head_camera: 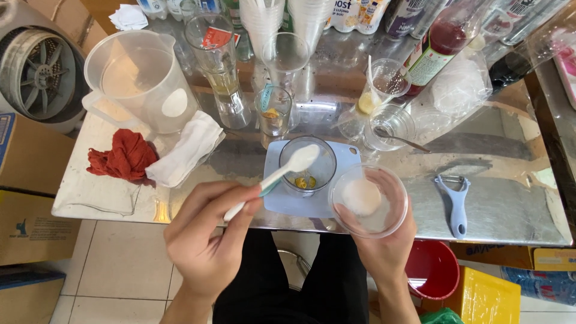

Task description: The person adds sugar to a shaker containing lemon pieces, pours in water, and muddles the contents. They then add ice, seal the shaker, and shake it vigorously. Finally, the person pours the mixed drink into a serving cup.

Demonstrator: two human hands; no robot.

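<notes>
Both hands are busy — left hand [207,240] pinches a heaped spoon [287,169] over the glass [308,165], right hand [384,243] cups a tilting powder bowl [369,201] — either could spill.

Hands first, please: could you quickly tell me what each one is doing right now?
Left hand: closed on the white spoon, heaped with white powder over the glass.
Right hand: holding the clear cup of white powder.
</notes>
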